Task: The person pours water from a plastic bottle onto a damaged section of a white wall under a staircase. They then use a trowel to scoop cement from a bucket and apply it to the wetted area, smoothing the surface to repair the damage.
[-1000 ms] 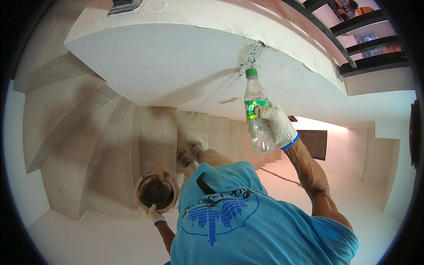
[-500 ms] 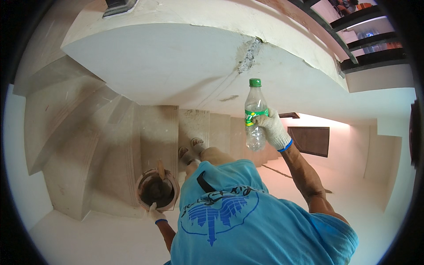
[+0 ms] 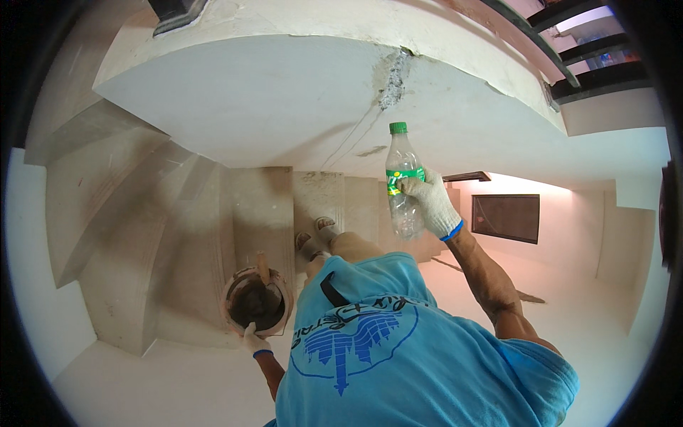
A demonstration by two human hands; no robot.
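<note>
Plastic bottle (image 3: 404,155) sits within curled right fingers (image 3: 411,186); left fingers (image 3: 250,330) clasp the bucket rim (image 3: 288,302).

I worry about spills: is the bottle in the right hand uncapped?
No, a green cap sits on top of the clear bottle that the gloved right hand holds.

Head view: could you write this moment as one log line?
Left hand: holds bucket by rim | Right hand: holds clear bottle, green cap on | Rough wall patch: bottle not touching
</note>
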